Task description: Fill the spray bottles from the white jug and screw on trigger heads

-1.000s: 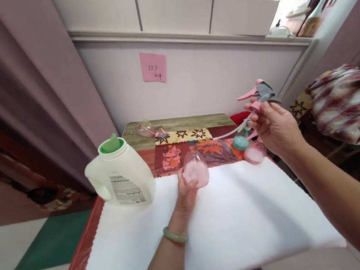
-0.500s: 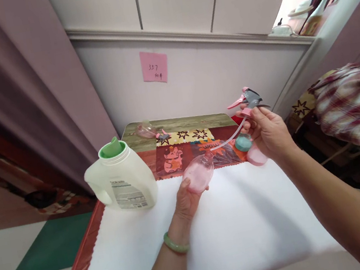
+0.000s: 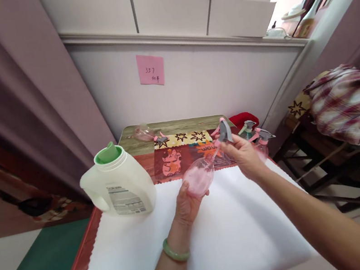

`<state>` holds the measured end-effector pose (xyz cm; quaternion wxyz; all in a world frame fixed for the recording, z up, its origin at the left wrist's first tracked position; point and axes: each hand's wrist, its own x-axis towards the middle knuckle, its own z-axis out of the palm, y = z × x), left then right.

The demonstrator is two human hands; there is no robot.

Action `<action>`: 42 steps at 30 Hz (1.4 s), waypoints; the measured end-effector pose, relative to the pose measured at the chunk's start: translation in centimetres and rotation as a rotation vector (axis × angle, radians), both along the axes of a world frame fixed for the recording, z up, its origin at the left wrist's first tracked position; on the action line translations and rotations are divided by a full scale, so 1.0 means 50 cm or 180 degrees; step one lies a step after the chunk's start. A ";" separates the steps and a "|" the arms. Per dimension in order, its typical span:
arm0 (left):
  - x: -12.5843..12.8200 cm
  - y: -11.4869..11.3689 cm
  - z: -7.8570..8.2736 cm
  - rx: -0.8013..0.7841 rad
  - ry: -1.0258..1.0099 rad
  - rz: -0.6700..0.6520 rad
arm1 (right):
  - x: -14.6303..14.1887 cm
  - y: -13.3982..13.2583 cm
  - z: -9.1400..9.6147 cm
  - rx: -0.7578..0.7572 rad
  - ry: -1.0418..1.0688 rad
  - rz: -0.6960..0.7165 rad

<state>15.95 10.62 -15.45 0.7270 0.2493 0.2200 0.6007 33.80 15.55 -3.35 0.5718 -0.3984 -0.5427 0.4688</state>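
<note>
My left hand (image 3: 187,204) is wrapped round a clear pink spray bottle (image 3: 199,178), tilted with its neck up to the right and pale liquid inside. Pinched in my right hand (image 3: 243,154) is a grey and pink trigger sprayer head (image 3: 223,133). Its thin dip tube (image 3: 215,153) reaches down into the bottle's neck, and the head is still a short way above the rim. To the left stands a large cream jug (image 3: 124,185) with a green spout and no cap on it.
Another pink spray bottle (image 3: 145,132) lies on its side at the table's back. Two more spray bottles, one greenish (image 3: 247,128) and one pink (image 3: 262,142), stand at the right behind my hand. A white cloth (image 3: 237,227) covers the table's front.
My right hand has moved down and left with the sprayer head, sliding most of the dip tube into the bottle. My left hand holds the bottle in nearly the same place.
</note>
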 end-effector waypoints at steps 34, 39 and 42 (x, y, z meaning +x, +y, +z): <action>-0.004 -0.008 -0.016 -0.0388 -0.0344 -0.0920 | -0.055 -0.035 -0.118 -0.0205 0.0639 0.0355; 0.013 -0.008 -0.024 0.0075 0.0241 -0.0313 | -0.072 -0.033 -0.130 -0.0242 0.0965 -0.0136; 0.018 0.004 -0.038 0.0763 0.1112 0.0499 | -0.076 -0.033 -0.131 -0.0340 0.1066 -0.0400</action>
